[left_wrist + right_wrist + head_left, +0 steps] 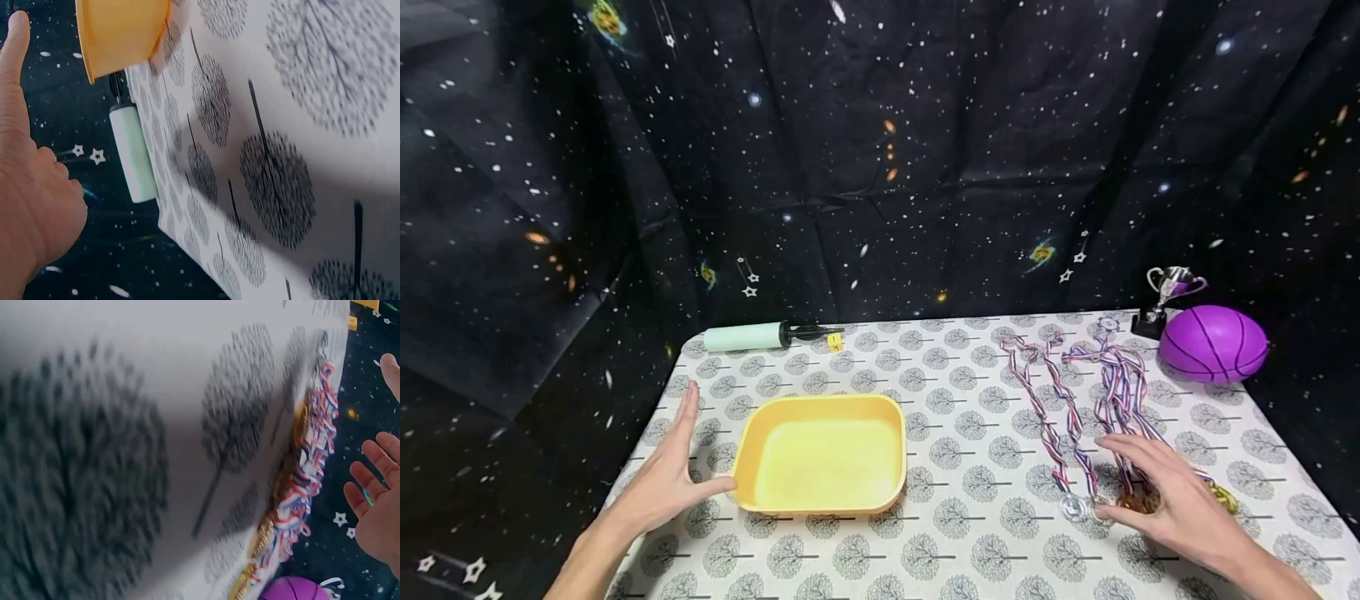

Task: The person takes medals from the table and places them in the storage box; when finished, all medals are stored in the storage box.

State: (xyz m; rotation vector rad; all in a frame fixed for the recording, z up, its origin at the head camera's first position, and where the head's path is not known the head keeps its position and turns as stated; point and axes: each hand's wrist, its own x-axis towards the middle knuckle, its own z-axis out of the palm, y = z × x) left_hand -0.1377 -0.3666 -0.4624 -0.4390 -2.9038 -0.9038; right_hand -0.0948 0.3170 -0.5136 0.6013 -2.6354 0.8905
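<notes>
A yellow tray point(820, 492) sits empty on the tree-patterned tablecloth point(970, 533). My left hand point(670, 475) is open beside its left side, thumb near the tray's corner, holding nothing. Seen from the left wrist, the tray point(122, 31) shows beyond my spread fingers point(15, 44). Several medals on red-white-blue ribbons point(1075, 408) lie at the right. My right hand point(1165, 492) hovers open just over the medal discs point(1078, 507). The right wrist view is blurred; it shows the ribbons point(309, 469) and my straight fingers point(372, 487).
A mint-green hand pump point(760, 336) lies at the table's back left edge, also seen as the pump point(132, 153). A purple ball point(1213, 343) and a small silver trophy point(1168, 296) stand at the back right. Dark starry cloth hangs behind.
</notes>
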